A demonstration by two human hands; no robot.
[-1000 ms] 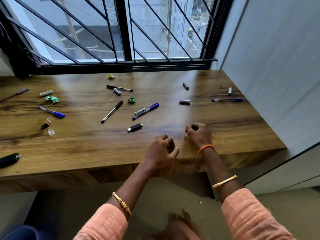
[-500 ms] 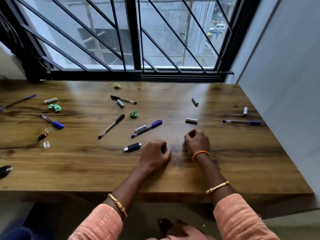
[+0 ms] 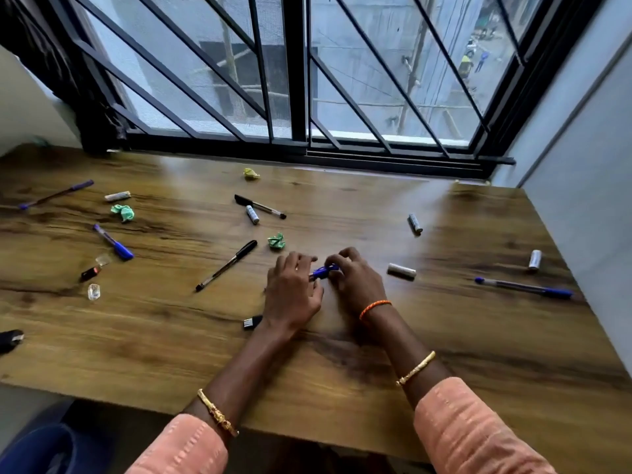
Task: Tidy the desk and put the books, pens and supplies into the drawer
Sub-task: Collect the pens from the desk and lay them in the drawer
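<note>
Both hands are meeting over a blue pen (image 3: pixel 324 271) at desk centre: the left hand (image 3: pixel 292 295) is lying over its barrel with fingers curled, the right hand (image 3: pixel 355 280) is curling its fingertips at the cap end; both appear to be gripping it, though the contact itself is mostly hidden. The pen is lying low on the desk (image 3: pixel 444 336). Spreading out from the hands: a green paper wad (image 3: pixel 277 241) is sitting at 11 o'clock, just beside them; a black pen (image 3: pixel 227 265) is lying at 9 o'clock; a second black pen (image 3: pixel 260 206) with a small cylinder (image 3: pixel 252 214) touching it is lying at 11 o'clock, farther off; a yellow wad (image 3: pixel 251 173) is sitting at 12 o'clock near the window. A black USB stick (image 3: pixel 252 322) is showing at 7 o'clock beside the left wrist. A white cylinder (image 3: pixel 402 270) is lying at 3 o'clock, near; a grey cylinder (image 3: pixel 415 223) at 1 o'clock. A blue pen (image 3: pixel 523 287) and another white cylinder (image 3: pixel 535 260) are lying far out at 3 o'clock. Far out at 9 to 10 o'clock: a blue marker (image 3: pixel 114 242), a second green wad (image 3: pixel 123 212), a purple pen (image 3: pixel 56 194).
</note>
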